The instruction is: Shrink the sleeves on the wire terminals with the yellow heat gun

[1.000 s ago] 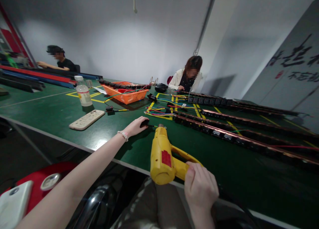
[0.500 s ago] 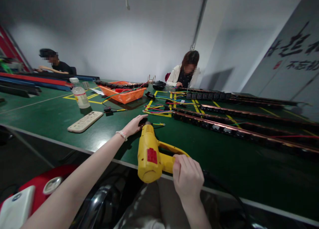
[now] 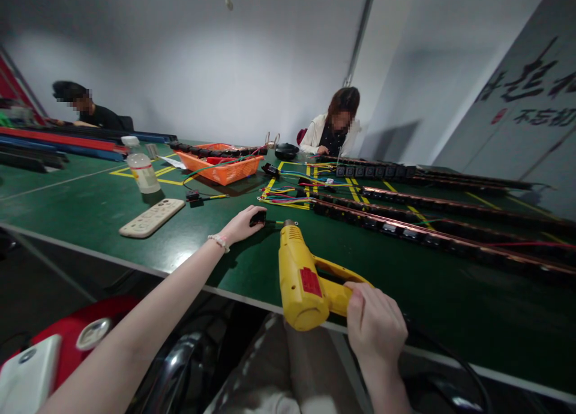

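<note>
My right hand [image 3: 377, 324] is wrapped round the handle of a yellow heat gun [image 3: 303, 282] with a red label. The gun's nozzle points away from me, over a short yellow-green wire [image 3: 273, 222] that ends in a small ring terminal. My left hand [image 3: 243, 225], with a beaded bracelet at its wrist, grips a small black part [image 3: 258, 218] at the other end of that wire, just above the green table [image 3: 198, 246].
An orange basket [image 3: 225, 173], a bottle [image 3: 143, 171] and a beige phone [image 3: 152, 217] stand or lie at the left. Long black strips with copper edges [image 3: 405, 234] and coloured wires extend rightward. Two people sit beyond the table.
My right hand and the heat gun have moved right, so the nozzle has gone from beside the black part to near the wire's ring end. My left hand has barely moved.
</note>
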### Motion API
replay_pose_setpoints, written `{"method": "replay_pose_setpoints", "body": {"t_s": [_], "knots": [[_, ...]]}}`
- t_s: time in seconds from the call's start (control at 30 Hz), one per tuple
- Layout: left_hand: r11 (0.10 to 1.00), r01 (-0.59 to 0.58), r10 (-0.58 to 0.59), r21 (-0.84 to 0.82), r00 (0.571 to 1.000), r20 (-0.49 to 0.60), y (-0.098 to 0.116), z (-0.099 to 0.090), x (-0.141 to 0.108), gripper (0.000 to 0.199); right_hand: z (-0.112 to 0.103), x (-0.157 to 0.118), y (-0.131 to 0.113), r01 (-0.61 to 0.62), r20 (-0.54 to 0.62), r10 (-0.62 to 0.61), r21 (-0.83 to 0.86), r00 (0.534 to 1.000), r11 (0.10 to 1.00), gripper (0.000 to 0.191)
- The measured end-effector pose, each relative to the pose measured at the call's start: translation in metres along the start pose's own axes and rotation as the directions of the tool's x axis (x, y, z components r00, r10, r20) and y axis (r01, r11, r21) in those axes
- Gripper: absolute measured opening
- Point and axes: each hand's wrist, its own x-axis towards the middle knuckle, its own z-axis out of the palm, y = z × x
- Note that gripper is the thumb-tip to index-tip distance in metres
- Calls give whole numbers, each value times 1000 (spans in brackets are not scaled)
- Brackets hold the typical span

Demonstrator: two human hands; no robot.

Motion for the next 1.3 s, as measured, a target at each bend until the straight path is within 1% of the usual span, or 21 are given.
{"method": "replay_pose_setpoints", "body": {"t_s": [0.13, 0.3, 0.47, 0.53, 0.6, 0.67, 0.7, 0.73, 0.8, 0.83, 0.9, 1.0, 1.13, 1.3], "knots": [[1000, 6, -6, -7, 1000, -6, 3, -2, -1, 44, -6, -2, 15, 5, 0, -5, -76, 1000, 997, 31], [1000, 6, -6, -6, 1000, -18, 5, -3, 0, 45, -11, -5, 28, -11, -11, 10, -149, 1000, 989, 32], [999, 21, -21, -25, 1000, -17, 6, -3, 1, 40, -18, -6, 32, -32, 41, 35, -81, 999, 996, 33], [999, 26, -27, -38, 1000, -16, 6, -3, 1, 39, -23, -5, 26, -31, 24, 32, -35, 999, 999, 39], [998, 29, -30, -49, 999, -17, 5, -3, 2, 38, -26, -2, 13, -8, 20, 7, 32, 1000, 999, 46], [998, 34, -35, -56, 999, -18, 5, -3, 2, 37, -25, 2, -3, 19, 85, -30, 127, 996, 992, 54], [997, 38, -39, -60, 999, -17, 5, -3, 3, 37, -24, 4, -11, 9, 105, -26, 154, 994, 988, 59], [997, 42, -43, -63, 999, -16, 5, -3, 3, 37, -21, 5, -19, 19, 128, -38, 141, 991, 990, 66], [997, 46, -47, -68, 999, -15, 5, -3, 3, 37, -15, 8, -32, 18, 113, -31, 109, 993, 994, 78], [997, 45, -46, -67, 999, -13, 5, -3, 3, 37, -12, 9, -36, 19, 98, -28, 90, 995, 996, 81], [998, 39, -40, -54, 999, -10, 6, -3, 3, 38, -7, 9, -43, 15, 66, -19, 69, 998, 998, 82], [999, 31, -31, -22, 999, -8, 8, -2, 3, 39, -2, 7, -51, -8, 51, 4, 69, 999, 998, 79], [1000, 25, -25, -9, 1000, -12, 10, -2, 2, 40, 1, 6, -64, -31, 56, 25, 111, 998, 993, 77], [1000, 13, -14, -12, 1000, -20, 10, -2, 2, 40, 7, 8, -84, -12, 57, 1, 182, 998, 983, 76]]}}
